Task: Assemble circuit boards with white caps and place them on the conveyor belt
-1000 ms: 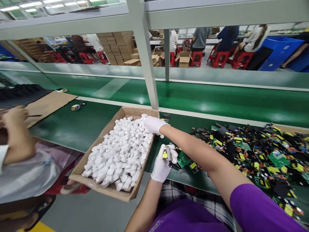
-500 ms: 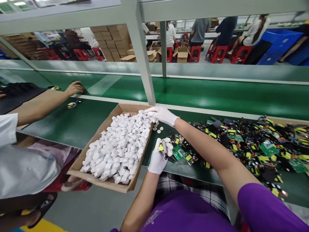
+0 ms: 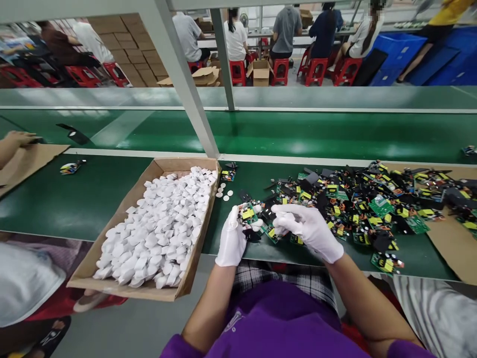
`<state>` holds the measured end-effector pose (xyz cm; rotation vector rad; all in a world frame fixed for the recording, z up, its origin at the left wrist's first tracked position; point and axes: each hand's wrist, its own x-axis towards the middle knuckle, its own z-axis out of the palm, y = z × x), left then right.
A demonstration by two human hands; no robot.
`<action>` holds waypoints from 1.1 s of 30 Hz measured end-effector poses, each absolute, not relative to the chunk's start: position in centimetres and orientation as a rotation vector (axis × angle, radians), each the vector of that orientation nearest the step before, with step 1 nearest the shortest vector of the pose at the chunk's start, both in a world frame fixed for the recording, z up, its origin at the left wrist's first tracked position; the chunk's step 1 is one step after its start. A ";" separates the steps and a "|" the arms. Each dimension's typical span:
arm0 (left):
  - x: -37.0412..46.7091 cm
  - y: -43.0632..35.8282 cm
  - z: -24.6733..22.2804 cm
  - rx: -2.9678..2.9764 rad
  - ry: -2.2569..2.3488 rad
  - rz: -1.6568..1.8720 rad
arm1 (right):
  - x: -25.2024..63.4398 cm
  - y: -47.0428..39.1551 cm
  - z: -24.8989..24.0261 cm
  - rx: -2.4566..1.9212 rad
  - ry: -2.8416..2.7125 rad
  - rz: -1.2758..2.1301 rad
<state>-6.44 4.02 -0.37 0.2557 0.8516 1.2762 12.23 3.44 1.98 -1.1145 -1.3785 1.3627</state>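
Note:
My left hand [image 3: 231,238], in a white glove, grips a small circuit board [image 3: 249,214] with a yellow part on it, just above the green worktop. Close to the right of that board is my gloved right hand [image 3: 307,228]. Its fingers are curled together, and whatever they may pinch is too small to make out. To the left, a shallow cardboard box [image 3: 122,288] is heaped with small white pieces [image 3: 156,223]. A few flat white discs [image 3: 226,197] lie beside the box's right edge. Another circuit board [image 3: 228,172] rests near its far right corner.
A large pile of circuit boards [image 3: 357,199] with black and yellow parts spreads to the right, beside flat cardboard [image 3: 452,248]. A slanted metal post [image 3: 186,84] stands behind the box. The green conveyor [image 3: 316,132] runs along the back. At far left is a co-worker's hand [image 3: 18,139].
My right hand has moved from the box's far right corner back to beside the board in my left hand. The view has turned somewhat to the right. The co-worker's hand has drawn left.

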 end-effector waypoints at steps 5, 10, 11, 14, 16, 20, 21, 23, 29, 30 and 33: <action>-5.1 3.7 0.6 0.347 0.689 1.091 | 13.5 1.6 0.1 -1.173 -1.242 1.191; -4.5 3.3 0.9 0.458 0.606 0.991 | 14.8 1.1 -0.7 -1.122 -1.334 0.975; -4.3 3.3 1.0 0.476 0.616 0.967 | 15.1 1.1 -0.6 -1.098 -1.388 0.952; -3.7 3.4 1.4 0.508 0.662 0.909 | 15.7 1.0 0.3 -1.028 -1.556 0.773; -3.4 3.5 1.4 0.520 0.676 0.884 | 15.9 1.3 1.0 -0.988 -1.707 0.595; -3.6 3.7 1.0 0.478 0.650 0.834 | 15.6 2.2 1.2 -1.010 -1.876 0.501; -3.8 3.7 0.9 0.461 0.633 0.814 | 15.5 2.2 0.9 -1.039 -1.815 0.516; -3.9 3.6 0.9 0.450 0.604 0.771 | 15.3 2.2 0.3 -1.090 -1.620 0.569; -1.4 2.9 -0.1 0.698 0.749 1.026 | 13.9 1.9 -0.7 -1.102 -1.345 0.635; -1.0 3.0 -0.7 0.772 0.794 1.093 | 13.7 1.9 -0.7 -1.098 -1.338 0.636; -0.5 3.4 -2.4 0.990 0.868 1.183 | 13.2 1.9 -0.4 -1.077 -1.286 0.743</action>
